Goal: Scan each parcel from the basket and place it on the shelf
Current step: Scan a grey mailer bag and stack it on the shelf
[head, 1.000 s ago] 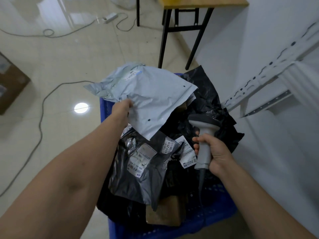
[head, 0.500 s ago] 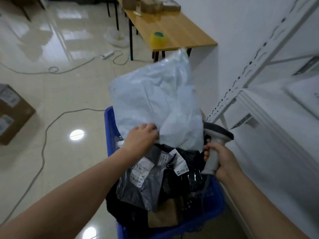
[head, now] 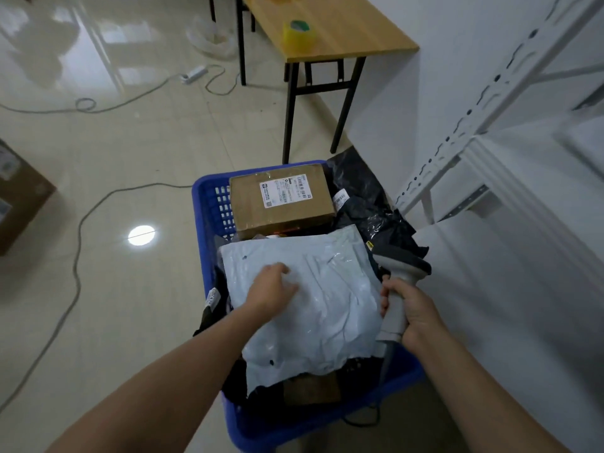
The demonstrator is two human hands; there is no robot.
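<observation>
A pale blue plastic mailer (head: 327,299) lies flat on top of the parcels in the blue basket (head: 209,197). My left hand (head: 271,289) is on its upper left part, fingers bent and pinching the plastic. Just right of the mailer, my right hand (head: 411,312) grips the handle of a grey barcode scanner (head: 403,266), whose dark head points away from me. Behind the mailer sits a brown cardboard box (head: 281,204), its white label facing up. Black bags (head: 369,204) fill the basket's right side. The white metal shelf (head: 490,178) stands to the right.
A wooden table (head: 333,34) with a yellow tape roll (head: 299,32) stands beyond the basket. Cables (head: 78,223) and a power strip (head: 194,73) trail over the tiled floor. A cardboard carton (head: 19,197) sits at the left edge.
The pale mailer was lifted, stood upright, then turned over towards me; it now lies flat on the pile, uncovering the cardboard box. My view tilted up. The scanner hand stayed beside the basket.
</observation>
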